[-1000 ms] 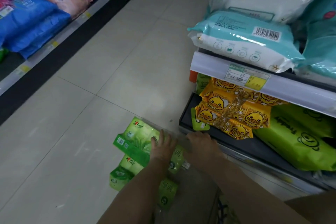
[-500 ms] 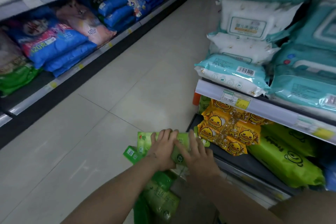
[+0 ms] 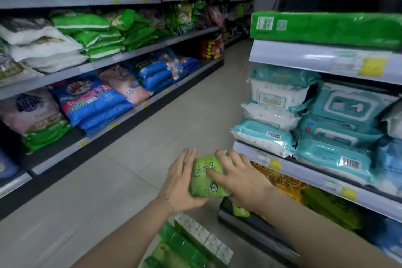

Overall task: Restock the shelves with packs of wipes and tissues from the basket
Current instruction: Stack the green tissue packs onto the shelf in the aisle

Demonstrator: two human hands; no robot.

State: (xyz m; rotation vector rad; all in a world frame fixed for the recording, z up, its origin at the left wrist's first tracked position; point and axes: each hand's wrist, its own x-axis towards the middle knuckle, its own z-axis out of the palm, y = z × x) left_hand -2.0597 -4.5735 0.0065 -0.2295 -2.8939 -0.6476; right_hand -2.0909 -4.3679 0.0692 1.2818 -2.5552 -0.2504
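pack (image 3: 206,178) between hands, shelves (image 3: 315,172) right

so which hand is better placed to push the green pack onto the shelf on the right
Right, probably. The right hand lies over the green pack on the side nearer the shelf; the left hand cups its far, aisle side.

Readable print on the packs

The small green plastic pack (image 3: 206,178) carries pale Chinese characters, "经典" among them, above a round white logo. Well left of it, on the far shelving, a large blue plastic bag (image 3: 89,100) reads "120克", and the pink plastic bag (image 3: 126,86) just right of that one shows "120". Shelf price tags are too blurred to read.
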